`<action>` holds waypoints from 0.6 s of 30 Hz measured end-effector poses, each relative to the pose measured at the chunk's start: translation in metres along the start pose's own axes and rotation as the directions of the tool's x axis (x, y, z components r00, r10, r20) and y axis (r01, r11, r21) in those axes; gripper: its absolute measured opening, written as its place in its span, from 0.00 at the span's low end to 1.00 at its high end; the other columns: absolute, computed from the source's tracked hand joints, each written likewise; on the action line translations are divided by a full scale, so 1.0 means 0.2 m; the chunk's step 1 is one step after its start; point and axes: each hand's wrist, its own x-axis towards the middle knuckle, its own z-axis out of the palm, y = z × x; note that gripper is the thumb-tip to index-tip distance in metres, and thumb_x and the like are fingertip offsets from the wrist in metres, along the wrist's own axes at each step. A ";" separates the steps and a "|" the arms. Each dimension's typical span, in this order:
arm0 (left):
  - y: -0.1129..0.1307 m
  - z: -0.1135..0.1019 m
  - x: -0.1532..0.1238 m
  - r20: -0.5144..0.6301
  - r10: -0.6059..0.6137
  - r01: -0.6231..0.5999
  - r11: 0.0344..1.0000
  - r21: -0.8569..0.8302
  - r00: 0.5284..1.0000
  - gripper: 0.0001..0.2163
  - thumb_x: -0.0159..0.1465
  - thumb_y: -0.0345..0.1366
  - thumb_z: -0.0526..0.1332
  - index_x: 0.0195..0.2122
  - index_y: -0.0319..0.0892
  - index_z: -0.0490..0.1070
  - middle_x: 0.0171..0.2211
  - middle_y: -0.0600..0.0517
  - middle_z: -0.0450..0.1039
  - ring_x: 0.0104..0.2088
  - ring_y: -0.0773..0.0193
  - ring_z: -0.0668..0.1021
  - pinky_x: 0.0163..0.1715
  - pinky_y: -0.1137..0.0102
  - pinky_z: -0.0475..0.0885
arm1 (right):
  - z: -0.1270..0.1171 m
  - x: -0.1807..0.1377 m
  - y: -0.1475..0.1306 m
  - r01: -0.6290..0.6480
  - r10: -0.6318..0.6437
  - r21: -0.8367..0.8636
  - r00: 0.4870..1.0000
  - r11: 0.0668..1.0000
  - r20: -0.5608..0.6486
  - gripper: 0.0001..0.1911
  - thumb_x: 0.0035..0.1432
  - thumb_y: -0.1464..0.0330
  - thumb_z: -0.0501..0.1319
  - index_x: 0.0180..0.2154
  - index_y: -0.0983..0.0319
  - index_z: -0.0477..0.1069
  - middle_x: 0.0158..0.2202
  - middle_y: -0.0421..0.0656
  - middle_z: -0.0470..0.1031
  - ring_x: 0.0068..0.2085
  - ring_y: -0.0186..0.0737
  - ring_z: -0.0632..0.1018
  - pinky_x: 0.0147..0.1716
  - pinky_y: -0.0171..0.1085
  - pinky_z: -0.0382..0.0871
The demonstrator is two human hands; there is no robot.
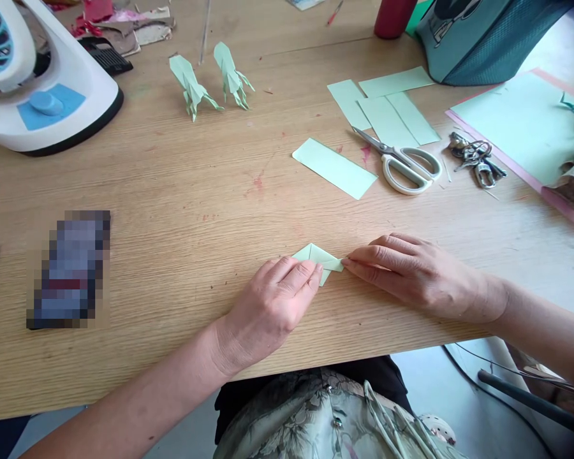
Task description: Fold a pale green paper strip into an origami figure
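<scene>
A small piece of folded light green paper [312,253] lies on the wooden table near its front edge. My left hand [282,299] presses down on it, fingertips together over its middle and left part, so much of it is hidden. From the other side, my right hand [406,274] pinches the paper's pointed right corner between thumb and fingers. Creases and a triangular flap show between the two hands. Beyond them lies a flat light green paper strip [335,168], touched by neither hand.
White-handled scissors [402,166] lie beside several green strips [387,118] and keys [478,158]. Two folded green paper figures [232,76] stand at the back. A white fan [76,95] and a blurred phone [71,271] are left; a teal bag [478,48] is back right.
</scene>
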 end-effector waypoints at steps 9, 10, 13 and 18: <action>0.00 0.00 0.00 0.025 0.031 -0.031 0.999 0.022 0.999 0.15 0.70 0.23 0.55 0.57 0.32 0.69 0.44 0.45 0.79 0.40 0.59 0.76 0.40 0.62 0.77 | 0.01 -0.03 -0.03 -0.130 0.137 0.075 0.986 0.989 -0.097 0.19 0.68 0.75 0.52 0.58 0.62 0.68 0.45 0.50 0.76 0.41 0.44 0.76 0.39 0.44 0.72; 0.00 0.00 0.00 0.030 0.031 -0.032 0.999 0.021 0.999 0.15 0.70 0.23 0.55 0.57 0.32 0.70 0.44 0.45 0.79 0.40 0.59 0.76 0.40 0.62 0.77 | 0.01 -0.01 -0.04 -0.133 0.139 0.074 0.985 0.988 -0.098 0.19 0.68 0.74 0.53 0.58 0.62 0.68 0.44 0.50 0.76 0.40 0.43 0.76 0.38 0.43 0.71; 0.00 0.00 0.00 0.043 0.037 -0.038 0.999 0.020 0.998 0.15 0.70 0.24 0.56 0.56 0.31 0.70 0.44 0.45 0.79 0.40 0.59 0.76 0.41 0.62 0.76 | 0.02 0.03 -0.08 -0.107 0.107 0.008 0.991 0.994 -0.078 0.17 0.68 0.71 0.56 0.57 0.63 0.70 0.39 0.49 0.75 0.36 0.43 0.74 0.36 0.44 0.69; 0.00 0.01 0.00 0.017 0.040 -0.040 0.999 0.022 0.999 0.17 0.69 0.23 0.56 0.59 0.32 0.68 0.45 0.45 0.79 0.41 0.59 0.76 0.40 0.62 0.76 | 0.04 0.04 -0.11 -0.119 0.115 -0.074 0.991 0.990 -0.065 0.16 0.68 0.68 0.57 0.54 0.66 0.72 0.36 0.49 0.74 0.35 0.43 0.71 0.35 0.43 0.66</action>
